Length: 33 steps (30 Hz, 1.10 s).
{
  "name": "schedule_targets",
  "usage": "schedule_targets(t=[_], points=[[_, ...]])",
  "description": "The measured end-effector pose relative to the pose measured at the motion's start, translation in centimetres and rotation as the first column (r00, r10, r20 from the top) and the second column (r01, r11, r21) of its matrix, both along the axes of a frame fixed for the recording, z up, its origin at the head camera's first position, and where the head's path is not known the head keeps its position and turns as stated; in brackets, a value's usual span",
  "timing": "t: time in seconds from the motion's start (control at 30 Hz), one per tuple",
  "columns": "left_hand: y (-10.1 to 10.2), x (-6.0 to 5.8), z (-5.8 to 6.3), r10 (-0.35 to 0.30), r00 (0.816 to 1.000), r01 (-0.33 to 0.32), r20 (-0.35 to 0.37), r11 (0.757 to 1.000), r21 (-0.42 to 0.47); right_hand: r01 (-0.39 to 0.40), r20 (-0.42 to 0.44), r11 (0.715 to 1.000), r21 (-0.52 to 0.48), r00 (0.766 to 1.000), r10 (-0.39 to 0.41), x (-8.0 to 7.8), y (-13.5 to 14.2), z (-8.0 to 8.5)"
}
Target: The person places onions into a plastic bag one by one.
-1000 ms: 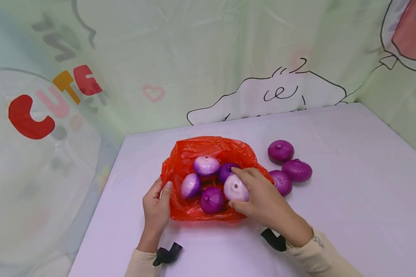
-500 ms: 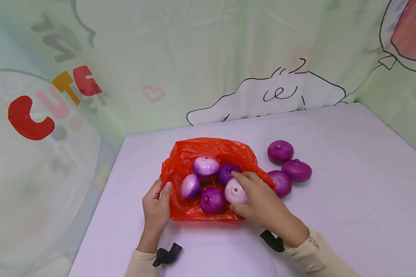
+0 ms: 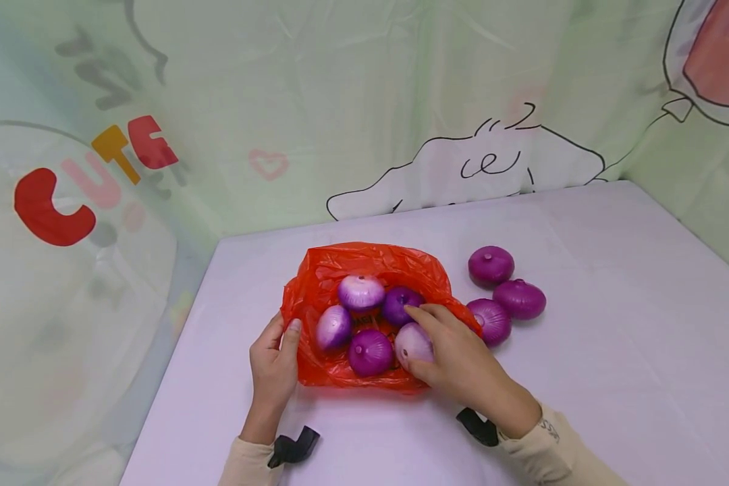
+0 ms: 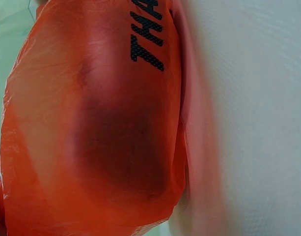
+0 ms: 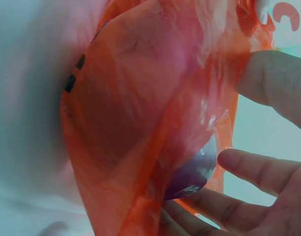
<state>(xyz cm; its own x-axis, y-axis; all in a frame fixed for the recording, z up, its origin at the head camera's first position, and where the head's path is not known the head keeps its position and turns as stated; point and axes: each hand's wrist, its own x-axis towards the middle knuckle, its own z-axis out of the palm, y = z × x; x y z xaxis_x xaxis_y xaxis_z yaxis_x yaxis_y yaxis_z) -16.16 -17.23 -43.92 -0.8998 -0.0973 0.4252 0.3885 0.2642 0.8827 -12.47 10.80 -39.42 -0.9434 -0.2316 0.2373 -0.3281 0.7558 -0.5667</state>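
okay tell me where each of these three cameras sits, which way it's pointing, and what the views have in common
Head: above, looking forward and down at the table; both hands and sleeves show, right hand on a pale onion, left hand at the bag's rim.
Left wrist: pressed close to the orange bag; no hand shows.
Right wrist: beside the bag, fingers showing.
Shared: the orange bag.
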Motion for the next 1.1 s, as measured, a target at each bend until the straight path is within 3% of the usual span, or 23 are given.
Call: schedule_targets(t=[0.33,0.67,1.1], points=[[0.0,-0.1,-0.2,-0.004,1.0,0.004,-0.012,1.0,0.02,-0.007,-0.04,1.0,-0.028,0.999,0.006,0.7,0.0,0.6],[0.0,-0.2,-0.3,-0.005,1.0,0.005,-0.009,1.0,0.02,-0.014,-0.053,0.997,-0.075,0.999,0.01,1.8,0.6,2.7],[0.0,-0.1,-0.1,0.002,1.0,-0.002,-0.016,1.0,0.009,0.035,-0.219,0.994,-0.105,0.974,-0.058,1.5,3.7,4.5]])
